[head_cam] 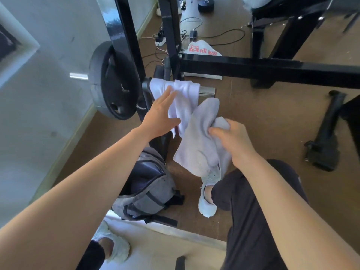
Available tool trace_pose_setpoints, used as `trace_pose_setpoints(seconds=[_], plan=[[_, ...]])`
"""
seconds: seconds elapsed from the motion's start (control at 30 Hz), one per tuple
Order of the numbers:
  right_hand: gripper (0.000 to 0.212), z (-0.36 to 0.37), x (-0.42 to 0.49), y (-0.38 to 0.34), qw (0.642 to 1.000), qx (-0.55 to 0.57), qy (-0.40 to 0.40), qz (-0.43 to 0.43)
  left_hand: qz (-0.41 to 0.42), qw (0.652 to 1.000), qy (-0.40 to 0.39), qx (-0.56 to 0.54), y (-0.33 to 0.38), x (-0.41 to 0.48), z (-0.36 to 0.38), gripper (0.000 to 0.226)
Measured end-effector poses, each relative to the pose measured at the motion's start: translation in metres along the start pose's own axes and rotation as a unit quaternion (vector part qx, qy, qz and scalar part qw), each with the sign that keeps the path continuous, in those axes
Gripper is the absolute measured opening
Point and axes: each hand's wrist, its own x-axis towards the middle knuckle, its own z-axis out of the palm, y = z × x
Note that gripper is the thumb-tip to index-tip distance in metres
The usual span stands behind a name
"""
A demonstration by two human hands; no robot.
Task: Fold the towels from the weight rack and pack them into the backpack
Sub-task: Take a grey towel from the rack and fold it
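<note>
Brown gym flooring runs under a black weight rack, with a pale wall to the left and cables trailing behind the uprights. Only the head view is on offer, looking down past both bare forearms.

On the rack's chrome bar, just beside the black weight plate, a white towel hangs draped over the bar, its tail falling below it. The left hand is spread flat, fingers extended, resting against that hanging cloth rather than pinching it. The right hand is clenched round a bunched corner of a second, greyer towel, which dangles loose in the air above a white shoe.

A grey backpack stands on the floor below the left forearm, its top seemingly unzipped, near the rack's foot.

Both towels look light, limp and thick-piled: nothing fragile, not slippery, but they will sag and twist wherever they are unsupported. I would judge the draped one best taken by pinching a top edge near the bar and lifting it clear, then finding two corners of each towel for a clean fold.
</note>
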Motion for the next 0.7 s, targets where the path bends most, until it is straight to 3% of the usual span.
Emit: trace_pose_setpoints(seconds=[0.13, 0.23, 0.37, 0.47, 0.57, 0.7], plan=[[0.016, 0.009, -0.010, 0.017, 0.971, -0.185, -0.149, 0.006, -0.005, 1.000, -0.006, 0.010, 0.008, 0.003, -0.002, 0.090], [0.012, 0.010, -0.009, 0.017, 0.973, -0.172, -0.152, -0.028, -0.005, 0.999, 0.010, 0.030, 0.012, -0.003, -0.004, 0.084], [0.042, 0.011, -0.008, 0.016, 0.967, -0.155, -0.189, -0.074, 0.039, 0.992, 0.076, 0.095, 0.016, -0.025, -0.009, 0.067], [0.051, 0.012, -0.011, 0.011, 0.946, -0.148, -0.274, -0.088, 0.009, 0.999, 0.003, -0.051, 0.020, -0.055, -0.014, 0.060], [0.055, 0.019, -0.019, 0.006, 0.930, -0.146, -0.325, -0.091, -0.022, 0.974, -0.113, -0.194, 0.028, -0.100, -0.015, 0.064], [0.040, 0.033, -0.034, 0.001, 0.920, -0.128, -0.358, -0.095, -0.035, 0.942, -0.125, -0.310, 0.028, -0.156, -0.002, 0.056]])
